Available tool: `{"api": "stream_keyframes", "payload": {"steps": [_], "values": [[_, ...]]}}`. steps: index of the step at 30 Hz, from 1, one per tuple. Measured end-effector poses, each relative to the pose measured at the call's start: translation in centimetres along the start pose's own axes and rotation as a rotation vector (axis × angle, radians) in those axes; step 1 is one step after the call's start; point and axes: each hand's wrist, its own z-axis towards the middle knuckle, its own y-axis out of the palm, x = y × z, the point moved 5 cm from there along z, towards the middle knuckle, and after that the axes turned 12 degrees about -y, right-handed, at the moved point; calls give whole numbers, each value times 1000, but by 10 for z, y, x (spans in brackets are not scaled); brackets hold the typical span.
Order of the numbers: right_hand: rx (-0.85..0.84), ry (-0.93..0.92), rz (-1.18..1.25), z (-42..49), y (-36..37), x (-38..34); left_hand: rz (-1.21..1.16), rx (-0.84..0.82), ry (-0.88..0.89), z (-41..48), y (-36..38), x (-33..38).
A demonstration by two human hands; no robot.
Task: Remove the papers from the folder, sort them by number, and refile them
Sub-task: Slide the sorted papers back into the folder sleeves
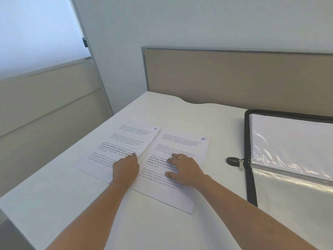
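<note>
My left hand [126, 168] and right hand [185, 171] lie flat, fingers released; I'd slide sheet 9 [126, 139] squarely onto sheet 10 [182, 141].

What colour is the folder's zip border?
Black zip border around the clear folder, seen in the head view.

White table top [54, 204], smooth and plain, with a wavy far edge. Near the middle, flat and side by side, two printed sheets of paragraph text. On the left, sheet 9 [115, 147], with a handwritten "9" in its top right corner. On the right, sheet 10 [189, 147], marked "10" in the same corner, its left edge touching the other's right edge. Both turned slightly, tops leaning right. Well apart to the right, a clear plastic zip folder [288, 150], flat on the table, bound in black edging [251, 186], cut off by the picture's right edge. At its left side, a black zip pull [234, 161] with a metal tab.
</note>
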Motion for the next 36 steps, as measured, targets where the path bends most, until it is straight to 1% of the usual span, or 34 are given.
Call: {"api": "stream_keyframes", "payload": {"steps": [1, 3, 5, 6, 10, 12, 15, 18, 20, 22, 25, 29, 31, 33, 36], "values": [[-1, 2, 2, 1, 0, 0, 39, 6, 25, 0, -3, 0], [-4, 7, 5, 2, 1, -1, 127, -109, -57, -1, -2, -1], [-4, 13, 13, 3, 2, -1, 153, -41, -71, 3, -1, -4], [-2, 15, 17, 4, 3, -1, 156, -50, -93, 5, -3, -5], [9, 19, 46, 9, 6, -4, 45, -21, -154, 12, -20, -5], [61, 20, 92, 11, 4, -6, -21, 6, -149, 15, -27, -2], [222, 84, 290, 11, -8, -2, -124, 136, -104, 15, -40, 9], [387, 178, 536, 3, -28, 5, -140, 124, -66, 15, -52, 26], [456, 221, 707, -6, -41, 11, -165, 150, -33, 14, -64, 40], [502, 271, 877, -16, -52, 19, -173, 177, 18, 10, -75, 56], [623, 368, 1105, -36, -67, 40, -171, 185, 116, -7, -88, 88], [769, 505, 1337, -82, -86, 76, -182, 151, 280, -39, -94, 134], [851, 539, 1405, -110, -97, 94, -260, 245, 449, -59, -101, 154], [924, 544, 1436, -139, -107, 110, -230, 328, 635, -78, -98, 177], [994, 530, 1443, -186, -115, 130, -185, 309, 812, -103, -90, 213]]}}
